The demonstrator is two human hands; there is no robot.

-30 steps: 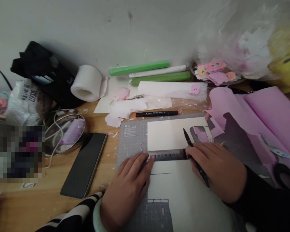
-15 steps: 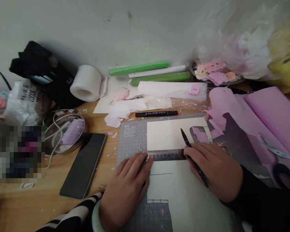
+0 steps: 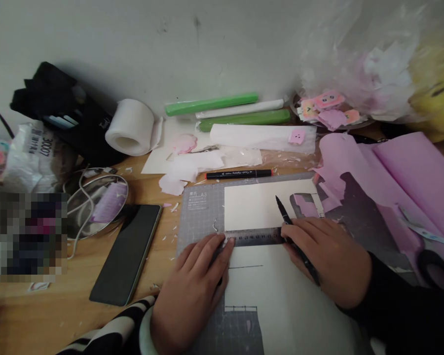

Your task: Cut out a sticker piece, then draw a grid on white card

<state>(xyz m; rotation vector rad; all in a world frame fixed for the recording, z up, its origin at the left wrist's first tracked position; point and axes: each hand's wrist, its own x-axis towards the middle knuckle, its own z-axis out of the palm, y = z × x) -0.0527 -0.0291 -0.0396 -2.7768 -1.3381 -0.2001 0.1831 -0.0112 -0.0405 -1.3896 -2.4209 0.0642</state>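
Observation:
A metal ruler (image 3: 254, 237) lies across a cream paper sheet (image 3: 251, 207) on a grey cutting mat (image 3: 200, 222). My left hand (image 3: 192, 286) presses on the ruler's left end, with a dark object partly hidden under its fingers. My right hand (image 3: 323, 254) rests at the ruler's right part, its fingers closed round a black pen (image 3: 284, 211) whose tip points up and left over the paper. Thin black lines are drawn on the paper below the ruler, and a notch is cut from its lower left.
A phone (image 3: 128, 254) and a metal bowl (image 3: 124, 207) with a purple comb lie left. Behind the mat are a black marker (image 3: 239, 174), a tissue roll (image 3: 131, 128) and green rolls (image 3: 214, 104). Pink paper (image 3: 422, 172) and scissors (image 3: 429, 236) lie right.
The view has shifted very slightly. Both hands, the ruler and the pen keep the same places on the paper.

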